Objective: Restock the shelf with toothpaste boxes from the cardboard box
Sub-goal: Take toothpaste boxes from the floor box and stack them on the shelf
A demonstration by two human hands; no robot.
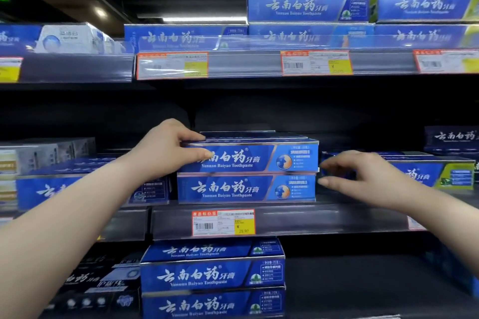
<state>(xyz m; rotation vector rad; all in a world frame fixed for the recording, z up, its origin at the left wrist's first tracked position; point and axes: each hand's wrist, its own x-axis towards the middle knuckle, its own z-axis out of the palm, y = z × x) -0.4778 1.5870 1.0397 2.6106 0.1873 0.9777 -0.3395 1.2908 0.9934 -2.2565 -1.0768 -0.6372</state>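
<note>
Two blue toothpaste boxes lie stacked on the middle shelf (pixel 285 217). My left hand (pixel 168 147) grips the left end of the top toothpaste box (pixel 259 156), fingers over its top edge and thumb on its front. The lower toothpaste box (pixel 246 189) lies under it. My right hand (pixel 363 173) hovers at the right ends of both boxes, fingers spread and lightly bent, fingertips near or touching the box ends. The cardboard box is out of view.
More blue toothpaste boxes fill the upper shelf (pixel 305 6), the lower shelf (pixel 212 277), and both sides of the middle shelf (pixel 90 189) (pixel 438 173). A price tag (pixel 223 223) hangs on the shelf edge. Behind and right of the stack the shelf is dark.
</note>
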